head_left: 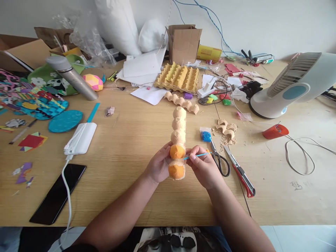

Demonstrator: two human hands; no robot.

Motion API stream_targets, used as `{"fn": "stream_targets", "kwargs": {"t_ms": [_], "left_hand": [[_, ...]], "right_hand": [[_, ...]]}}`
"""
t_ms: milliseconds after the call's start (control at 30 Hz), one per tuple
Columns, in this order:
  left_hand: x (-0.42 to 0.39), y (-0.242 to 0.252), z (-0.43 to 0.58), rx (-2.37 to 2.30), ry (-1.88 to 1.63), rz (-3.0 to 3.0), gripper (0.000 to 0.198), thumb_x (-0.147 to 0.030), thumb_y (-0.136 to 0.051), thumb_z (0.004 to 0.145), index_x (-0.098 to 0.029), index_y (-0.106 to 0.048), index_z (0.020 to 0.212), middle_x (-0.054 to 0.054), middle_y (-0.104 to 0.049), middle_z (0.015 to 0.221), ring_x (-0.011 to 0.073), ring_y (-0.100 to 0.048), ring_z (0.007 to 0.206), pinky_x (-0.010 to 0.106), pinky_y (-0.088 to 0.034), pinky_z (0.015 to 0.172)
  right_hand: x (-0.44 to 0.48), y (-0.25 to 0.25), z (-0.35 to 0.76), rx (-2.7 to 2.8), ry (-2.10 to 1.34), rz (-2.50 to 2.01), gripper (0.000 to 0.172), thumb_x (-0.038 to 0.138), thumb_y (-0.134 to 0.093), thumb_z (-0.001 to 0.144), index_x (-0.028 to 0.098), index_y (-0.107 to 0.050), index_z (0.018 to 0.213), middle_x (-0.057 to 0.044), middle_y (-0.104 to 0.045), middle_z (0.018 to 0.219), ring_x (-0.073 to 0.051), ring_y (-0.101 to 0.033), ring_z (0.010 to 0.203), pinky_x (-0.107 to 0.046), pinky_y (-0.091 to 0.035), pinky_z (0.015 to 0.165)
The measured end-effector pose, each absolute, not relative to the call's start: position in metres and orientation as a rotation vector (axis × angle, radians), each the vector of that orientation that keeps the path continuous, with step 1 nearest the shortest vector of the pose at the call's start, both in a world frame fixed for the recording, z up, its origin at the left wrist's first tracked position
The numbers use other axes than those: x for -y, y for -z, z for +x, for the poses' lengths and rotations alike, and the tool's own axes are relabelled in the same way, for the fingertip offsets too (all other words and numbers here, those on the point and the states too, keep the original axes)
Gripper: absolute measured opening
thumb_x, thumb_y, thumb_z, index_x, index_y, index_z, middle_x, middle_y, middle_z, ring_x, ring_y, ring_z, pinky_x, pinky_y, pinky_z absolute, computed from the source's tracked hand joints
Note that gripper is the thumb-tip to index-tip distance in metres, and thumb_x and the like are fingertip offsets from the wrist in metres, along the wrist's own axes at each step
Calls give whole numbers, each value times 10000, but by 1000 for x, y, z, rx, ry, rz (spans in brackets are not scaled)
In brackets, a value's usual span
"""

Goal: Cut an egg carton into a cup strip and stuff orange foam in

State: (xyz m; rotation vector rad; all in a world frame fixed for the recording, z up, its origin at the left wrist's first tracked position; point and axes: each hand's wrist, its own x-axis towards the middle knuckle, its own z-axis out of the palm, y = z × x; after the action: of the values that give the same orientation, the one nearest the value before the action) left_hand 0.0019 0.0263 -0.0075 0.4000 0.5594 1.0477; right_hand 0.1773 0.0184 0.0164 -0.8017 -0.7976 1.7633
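My left hand (pixel 159 161) is closed on the left side of an egg carton strip (pixel 179 134), a row of several bumps held lengthwise away from me. Its two nearest bumps are covered in orange; the others are bare tan pulp. In my right hand (pixel 203 166) a thin blue stick (pixel 199 154) is pinched, its left tip against the strip between the two orange bumps. A bit of orange shows at the stick's right end, too small to name. Just right of that hand lie black-handled scissors (pixel 221 164) and a red utility knife (pixel 243 176).
Carton scraps (pixel 226 128) and a blue clay packet (pixel 206 135) lie ahead to the right. Farther back are an egg tray (pixel 178 77) and a white fan (pixel 291 87). A red cup (pixel 275 131) lies right; a power bank (pixel 80 139) and phone (pixel 58 194) lie left.
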Motion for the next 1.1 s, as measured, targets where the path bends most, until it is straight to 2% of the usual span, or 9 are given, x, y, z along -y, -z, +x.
{"fn": "stream_targets", "kwargs": {"t_ms": [100,300,467,700,1100], "left_hand": [[-26,9,2,-505,-1078,476,289,-421,-754,941,-212,-763,1140,57,-744,1046,190,-694,936,296,-556,822],[-26,9,5,-498,-1092,473,319,-381,-792,935,-188,-756,1186,61,-785,1060,165,-725,922,254,-571,811],[-25,9,6,-500,-1091,448,344,-370,-812,919,-181,-747,1200,71,-785,1051,181,-738,920,266,-578,802],[-24,8,5,-491,-1103,445,358,-361,-801,929,-188,-738,1236,61,-774,1037,179,-730,908,282,-581,809],[-25,4,7,-512,-1126,439,328,-368,-832,897,-181,-746,1152,59,-774,1019,166,-722,904,255,-579,797]], "right_hand": [[-18,-16,175,808,-1725,-841,348,460,-962,762,240,-692,741,-21,-751,893,-178,-628,827,-327,-491,800],[-12,-14,169,809,-1619,-921,339,456,-962,755,243,-698,766,-5,-725,873,-165,-619,798,-319,-510,794],[-13,-15,171,921,-1494,-1011,327,440,-967,750,249,-706,796,-15,-726,849,-184,-659,804,-327,-539,752],[-15,-17,172,947,-1514,-995,318,432,-973,744,248,-716,778,-24,-763,889,-183,-689,808,-331,-565,756],[-14,-11,173,1102,-1329,-1060,260,423,-917,810,255,-721,785,-48,-768,913,-212,-683,816,-368,-576,761]]}}
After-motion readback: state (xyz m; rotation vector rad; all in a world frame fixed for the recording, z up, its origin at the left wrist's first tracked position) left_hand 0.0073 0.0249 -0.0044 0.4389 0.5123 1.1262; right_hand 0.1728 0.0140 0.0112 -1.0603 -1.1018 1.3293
